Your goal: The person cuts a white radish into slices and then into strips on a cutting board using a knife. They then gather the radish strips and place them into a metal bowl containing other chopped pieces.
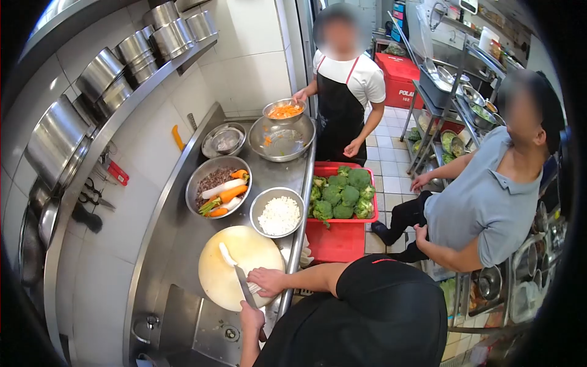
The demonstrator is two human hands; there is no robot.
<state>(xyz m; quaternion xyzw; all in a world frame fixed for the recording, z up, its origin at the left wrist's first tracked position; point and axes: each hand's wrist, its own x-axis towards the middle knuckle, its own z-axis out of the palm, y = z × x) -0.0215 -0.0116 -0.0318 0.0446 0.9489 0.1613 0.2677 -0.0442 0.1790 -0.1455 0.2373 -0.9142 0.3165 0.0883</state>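
Note:
My left hand [252, 319] grips the handle of a knife [244, 286], its blade angled over a round pale cutting board [214, 275]. On the board, my right hand [267, 282] has its fingers bent over pale white vegetable pieces, partly hidden beneath them. A white vegetable piece [227, 254] lies near the knife's tip. Just beyond the board stands a metal bowl of chopped white pieces [279, 215]. A larger bowl [194, 183] holds whole carrots [232, 194], white roots and dark reddish bits.
A sink [211, 327] lies beside the board. A red crate [342, 219] of broccoli [342, 194] stands right of the counter. One person [339, 104] holds a bowl of orange pieces [285, 111] above a wide bowl; another person [483, 202] stands at right. Pots [58, 140] line a wall shelf.

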